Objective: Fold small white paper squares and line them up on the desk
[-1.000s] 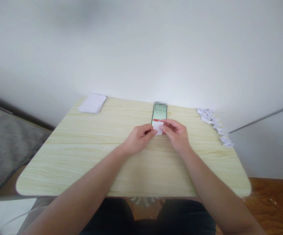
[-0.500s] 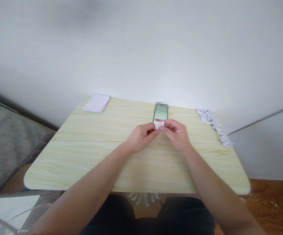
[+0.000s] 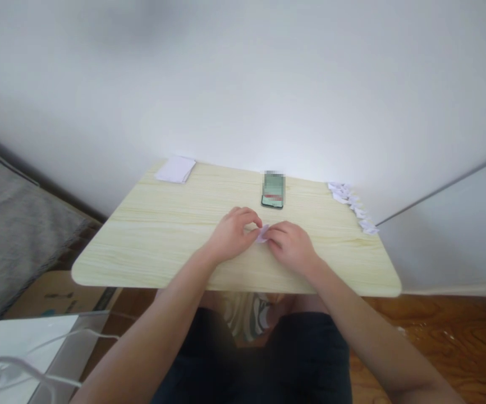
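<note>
Your right hand [image 3: 292, 244] pinches folded white paper [image 3: 262, 235], slanting far-right; whether your left hand [image 3: 231, 234] grips it, I cannot tell.

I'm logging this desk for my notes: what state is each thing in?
Small paper, folded, between the hands
Right hand, pinching the small paper
Left hand, fingers curved at the small paper, grip unclear
Phone, face up, screen lit
Paper stack, flat
Paper pieces, folded, in an uneven row
</note>
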### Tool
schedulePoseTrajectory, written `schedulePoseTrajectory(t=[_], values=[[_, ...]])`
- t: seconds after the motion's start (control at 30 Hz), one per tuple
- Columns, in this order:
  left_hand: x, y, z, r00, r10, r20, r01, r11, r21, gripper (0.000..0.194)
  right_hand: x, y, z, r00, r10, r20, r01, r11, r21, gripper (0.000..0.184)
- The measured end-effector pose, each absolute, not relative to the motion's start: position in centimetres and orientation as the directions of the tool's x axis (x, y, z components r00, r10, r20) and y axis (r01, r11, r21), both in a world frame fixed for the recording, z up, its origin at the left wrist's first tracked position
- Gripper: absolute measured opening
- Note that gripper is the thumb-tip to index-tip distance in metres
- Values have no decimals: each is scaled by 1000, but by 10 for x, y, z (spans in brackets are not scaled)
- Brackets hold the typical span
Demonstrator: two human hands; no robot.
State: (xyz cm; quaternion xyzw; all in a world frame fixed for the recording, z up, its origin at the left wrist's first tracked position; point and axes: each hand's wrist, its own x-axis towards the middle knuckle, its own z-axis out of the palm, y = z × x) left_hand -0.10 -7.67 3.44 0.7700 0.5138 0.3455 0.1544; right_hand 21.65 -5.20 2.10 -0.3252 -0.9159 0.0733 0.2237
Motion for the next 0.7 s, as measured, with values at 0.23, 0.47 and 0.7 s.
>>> schedulePoseTrajectory(t=[0.23,0.47,0.7], values=[[4,-110,18,207,913,351,819,-358,448,26,226,-79,9,-667,628,401,529,778,-339,24],[8,-135,17,288,882,374,807,-434,401,28,236,-84,-2,-672,617,409,511,786,-348,23],[3,-141,13,295,896,333,798,-423,430,29,240,-82,-3,-654,640,404,478,763,-435,17]])
